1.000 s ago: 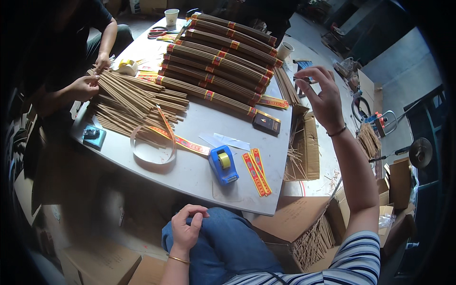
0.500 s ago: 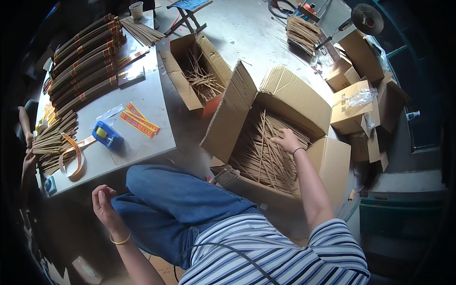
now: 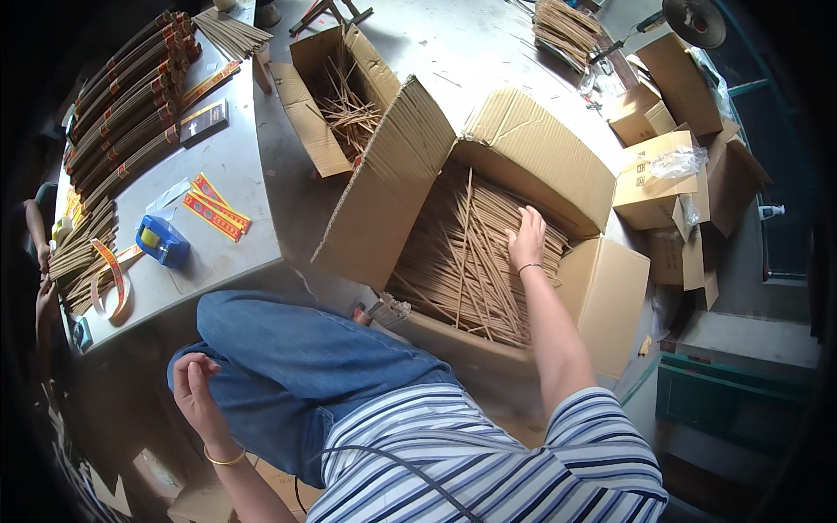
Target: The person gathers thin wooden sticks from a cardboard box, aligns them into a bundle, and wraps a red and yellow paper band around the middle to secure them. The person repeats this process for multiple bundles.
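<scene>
**Right hand down in the stick box, left hand resting at the knee**

The right arm reaches out long and nearly straight from the striped sleeve, and the right hand (image 3: 527,237) lies spread, fingers apart, flat on the heap of thin brown sticks (image 3: 471,261) that fills the big cardboard box (image 3: 602,296) on the floor. The palm faces down and the fingertips point toward the far wall of the box; nothing is closed in the grip, the hand only presses on the top layer. A thin band sits at the wrist.

The left hand (image 3: 193,383) hangs low by the left knee, fingers loosely curled against the blue jeans, holding nothing that shows.

The box has its flaps up: a tall one rises on the left side, between the sticks and the tabletop (image 3: 235,157), and another stands behind the hand. That leaves the hand a walled pocket, open upward and toward the person. A second, smaller box (image 3: 318,139) with loose sticks stands just beyond the tall flap. On the tabletop, well apart from the right hand, lie a blue tape dispenser (image 3: 161,241), red-and-yellow paper strips (image 3: 214,209) and rows of banded stick bundles (image 3: 122,113). More cartons (image 3: 649,183) crowd the right side.
</scene>
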A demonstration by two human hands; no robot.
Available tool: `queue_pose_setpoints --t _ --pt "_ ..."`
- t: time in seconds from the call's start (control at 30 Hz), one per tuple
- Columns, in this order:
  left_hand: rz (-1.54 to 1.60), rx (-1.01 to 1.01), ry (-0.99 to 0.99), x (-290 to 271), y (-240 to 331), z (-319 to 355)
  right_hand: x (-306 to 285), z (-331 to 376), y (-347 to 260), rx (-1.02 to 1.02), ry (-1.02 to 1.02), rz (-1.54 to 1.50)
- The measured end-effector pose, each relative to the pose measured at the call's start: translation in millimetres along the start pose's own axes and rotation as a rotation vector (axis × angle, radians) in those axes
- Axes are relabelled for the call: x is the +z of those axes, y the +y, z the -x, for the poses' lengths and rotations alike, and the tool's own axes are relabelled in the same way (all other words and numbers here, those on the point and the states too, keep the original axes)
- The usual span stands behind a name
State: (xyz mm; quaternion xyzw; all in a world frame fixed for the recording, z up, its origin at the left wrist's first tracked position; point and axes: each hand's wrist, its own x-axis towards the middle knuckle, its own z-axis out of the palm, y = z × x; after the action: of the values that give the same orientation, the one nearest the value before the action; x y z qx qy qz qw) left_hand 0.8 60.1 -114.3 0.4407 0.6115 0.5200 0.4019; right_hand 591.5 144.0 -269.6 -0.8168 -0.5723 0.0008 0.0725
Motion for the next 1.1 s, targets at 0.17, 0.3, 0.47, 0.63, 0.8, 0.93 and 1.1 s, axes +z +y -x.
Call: queue_pose_setpoints --t 0.17,0.3,0.47,0.63,0.8,0.93,1.1 --pt "-0.037 0.002 -0.024 6.5 7.6 -2.2 -25.9 -29.0 -0.4 0.130 -0.365 0.204" --pt "-0.030 0.006 -0.048 11.4 9.5 2.8 -28.0 -30.0 6.4 0.003 -0.359 0.166" --pt "-0.043 -0.003 -0.037 10.5 11.3 8.3 -16.6 -23.4 17.7 -0.024 -0.246 0.047" --pt "-0.023 0.031 -0.056 12.6 20.0 9.7 -12.4 -14.5 13.7 -0.094 -0.226 0.172" --pt "0.001 0.067 -0.036 15.9 28.8 15.7 -4.8 -7.8 21.0 -0.079 -0.247 0.107" --pt "0.013 0.028 -0.031 13.4 27.0 18.7 -11.2 -17.8 10.2 -0.115 -0.234 0.216" --pt "-0.034 -0.060 -0.064 34.3 31.4 -8.5 -14.9 -15.5 31.0 -0.230 -0.118 0.121"
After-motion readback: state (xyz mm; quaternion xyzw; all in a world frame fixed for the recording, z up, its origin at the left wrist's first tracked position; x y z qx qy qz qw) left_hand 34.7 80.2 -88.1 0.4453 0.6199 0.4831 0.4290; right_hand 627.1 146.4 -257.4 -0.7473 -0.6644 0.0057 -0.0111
